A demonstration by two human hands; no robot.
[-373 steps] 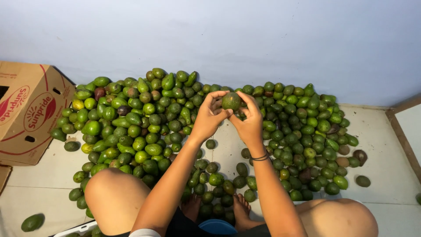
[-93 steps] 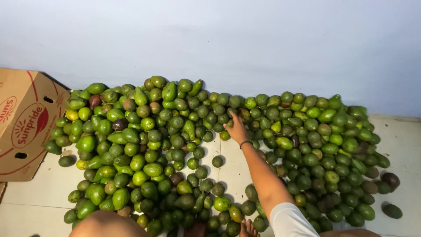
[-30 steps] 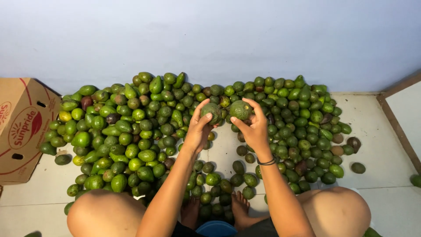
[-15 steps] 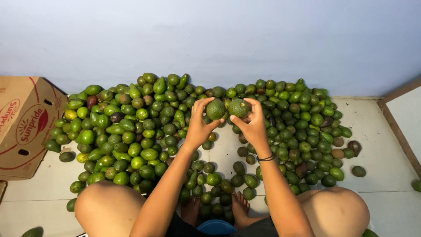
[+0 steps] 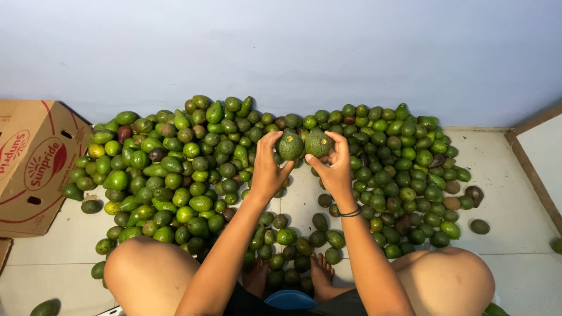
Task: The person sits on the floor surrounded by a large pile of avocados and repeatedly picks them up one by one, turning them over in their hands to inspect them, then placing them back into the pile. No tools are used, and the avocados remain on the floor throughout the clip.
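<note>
A pale wall (image 5: 281, 52) is filling the top of the view, and a light tiled floor (image 5: 515, 193) is running beneath it. A broad heap of green avocados (image 5: 175, 169) is lying spread across the floor against the wall, with a few darker, brownish fruits mixed in and some strays sitting apart at the right. A brown cardboard box (image 5: 35, 158) is standing at the left edge, just beside the heap. The person's bare knees are showing at the bottom, with feet tucked among the nearest fruits. The left hand (image 5: 268, 169) is curling its fingers around a green avocado (image 5: 290, 146), holding it above the pile. The right hand (image 5: 335, 167), with a dark band at the wrist, is gripping a second avocado (image 5: 318, 143), which is touching the first.
</note>
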